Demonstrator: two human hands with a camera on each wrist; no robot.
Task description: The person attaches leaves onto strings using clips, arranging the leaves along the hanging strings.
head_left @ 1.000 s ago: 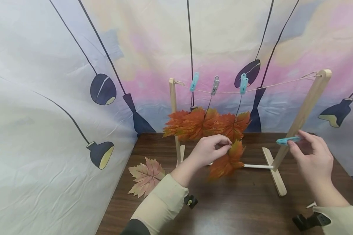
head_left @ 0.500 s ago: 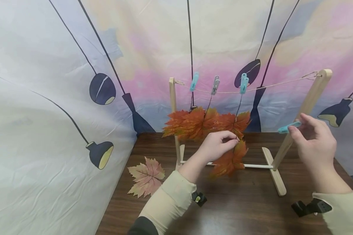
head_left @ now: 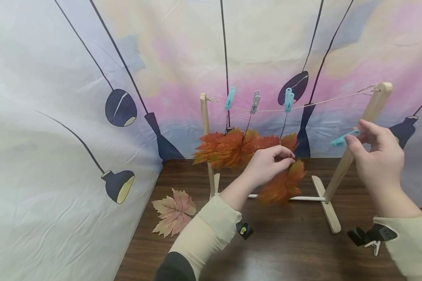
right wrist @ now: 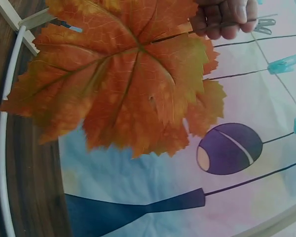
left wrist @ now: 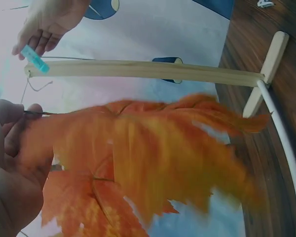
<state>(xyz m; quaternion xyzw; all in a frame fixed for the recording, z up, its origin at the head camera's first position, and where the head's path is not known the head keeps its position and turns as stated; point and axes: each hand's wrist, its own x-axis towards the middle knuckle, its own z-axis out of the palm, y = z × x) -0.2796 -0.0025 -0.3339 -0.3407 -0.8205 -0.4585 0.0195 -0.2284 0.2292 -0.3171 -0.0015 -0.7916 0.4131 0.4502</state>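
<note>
My left hand (head_left: 268, 166) pinches the thin stem of an orange maple leaf (head_left: 282, 183), which hangs below the fingers in front of the rack. In the right wrist view that leaf (right wrist: 123, 74) spreads wide, its stem between thumb and fingers. My right hand (head_left: 381, 164) holds a light blue clothespin (head_left: 345, 138) between thumb and fingers, beside the rack's right post (head_left: 355, 140). Along the string (head_left: 323, 102) sit a blue clothespin (head_left: 230, 98), a grey clothespin (head_left: 255, 102) and another blue clothespin (head_left: 289, 100), with orange leaves (head_left: 228, 150) hanging by their stems beneath.
A pale pink and cream leaf (head_left: 174, 212) lies on the dark wooden table (head_left: 284, 246) at left. A white clothespin (head_left: 375, 246) rests near my right wrist. The rack has a white lower bar (head_left: 307, 198) and wooden feet (head_left: 327, 207). A printed cloth (head_left: 169, 47) hangs behind.
My left hand has moved right and up with the leaf, toward the string. My right hand has risen along the right post, still holding the blue clothespin.
</note>
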